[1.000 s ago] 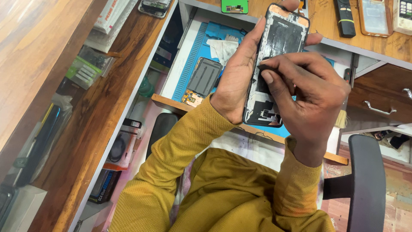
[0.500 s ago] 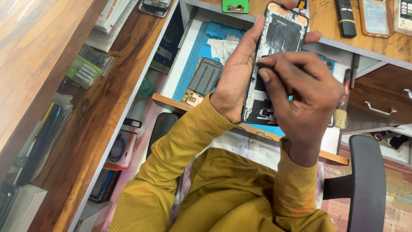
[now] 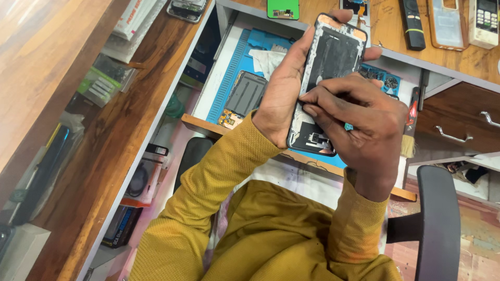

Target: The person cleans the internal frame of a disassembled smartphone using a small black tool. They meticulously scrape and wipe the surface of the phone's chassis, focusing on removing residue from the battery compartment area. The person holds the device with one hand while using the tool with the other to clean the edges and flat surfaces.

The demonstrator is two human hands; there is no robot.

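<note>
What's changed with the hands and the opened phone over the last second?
Little. The right hand has edged slightly up the opened phone, its fingertips now pressing near the left edge at mid-height. The left hand still holds the phone upright from behind. Nothing was picked up or let go; the blue mat and brush are unmoved.

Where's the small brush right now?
In the head view, the brush lies at the right end of the work tray, just right of the right hand, beside the wooden drawer.
</note>
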